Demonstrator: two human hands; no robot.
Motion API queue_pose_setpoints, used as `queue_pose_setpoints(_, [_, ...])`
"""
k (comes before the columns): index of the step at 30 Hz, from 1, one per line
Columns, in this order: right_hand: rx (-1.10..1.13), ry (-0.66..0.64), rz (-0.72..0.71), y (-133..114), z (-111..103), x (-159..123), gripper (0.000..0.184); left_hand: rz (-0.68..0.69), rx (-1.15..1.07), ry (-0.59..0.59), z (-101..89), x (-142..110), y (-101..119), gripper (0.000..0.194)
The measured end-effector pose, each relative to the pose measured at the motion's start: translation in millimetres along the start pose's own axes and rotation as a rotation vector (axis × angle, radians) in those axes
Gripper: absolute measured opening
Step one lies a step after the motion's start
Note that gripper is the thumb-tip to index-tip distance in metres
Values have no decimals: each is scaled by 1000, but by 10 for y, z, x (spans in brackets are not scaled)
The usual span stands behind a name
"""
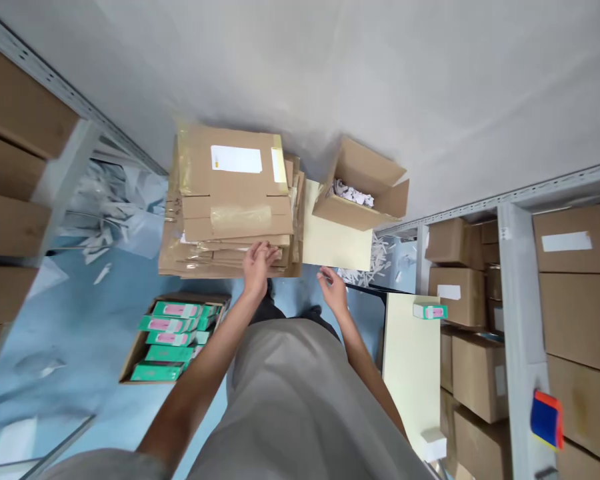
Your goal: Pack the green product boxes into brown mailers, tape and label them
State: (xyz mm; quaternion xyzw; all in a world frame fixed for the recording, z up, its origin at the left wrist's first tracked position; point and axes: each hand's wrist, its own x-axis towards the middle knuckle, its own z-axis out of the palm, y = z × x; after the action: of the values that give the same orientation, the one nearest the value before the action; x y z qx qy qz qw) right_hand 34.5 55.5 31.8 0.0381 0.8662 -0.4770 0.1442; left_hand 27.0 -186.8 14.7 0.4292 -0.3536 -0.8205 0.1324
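Note:
My left hand (258, 268) is at the front edge of a stack of flattened cardboard boxes (240, 223), its fingers loosely bent and apart. The fingertips overlap the lower sheets; whether they touch them I cannot tell. The top sheet carries a white label (236, 159) and strips of clear tape. Close to the front edge of a cream tabletop (333, 243) is my right hand (334, 289), with fingers slightly curled and apart and nothing visible in them. Farther back on that tabletop stands an open cardboard box (353, 212), tilted in view, with crumpled white paper (353, 193) inside.
On the floor at left sits a carton (139, 350) of green boxes (173, 352). A second cream table (411, 373) on the right bears a small green-and-white box (430, 311). Shelves of cartons (575, 307) line both sides. Paper shreds (373, 263) lie beneath the tabletop.

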Motion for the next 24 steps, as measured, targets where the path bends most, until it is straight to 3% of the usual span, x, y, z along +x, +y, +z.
queue_pose_setpoints(3, [-62, -27, -47, -320, 54, 140, 45, -37, -53, -21, -86, 98, 112, 25])
queue_pose_setpoints(7, [-110, -55, -75, -777, 370, 778, 49, -98, -87, -67, -111, 218, 236, 17])
queue_pose_setpoints(10, [-268, -79, 12, -1011, 690, 1271, 39, -136, -97, -64, -81, 254, 302, 15])
queue_pose_setpoints(12, [-350, -70, 91, -1081, 847, 1456, 31, -175, -108, -36, -67, 276, 347, 12])
queue_pose_setpoints(15, [-341, -30, 173, -1089, 961, 1522, 24, -236, -90, -24, -77, 338, 427, 15])
queue_pose_setpoints(20, [-240, -11, 199, -1102, 1015, 1443, 40, -259, 18, -142, -91, 457, 563, 23])
queue_pose_setpoints(24, [-65, 15, 167, -1302, 1069, 1383, 45, -284, -11, -123, 0, 483, 700, 19])
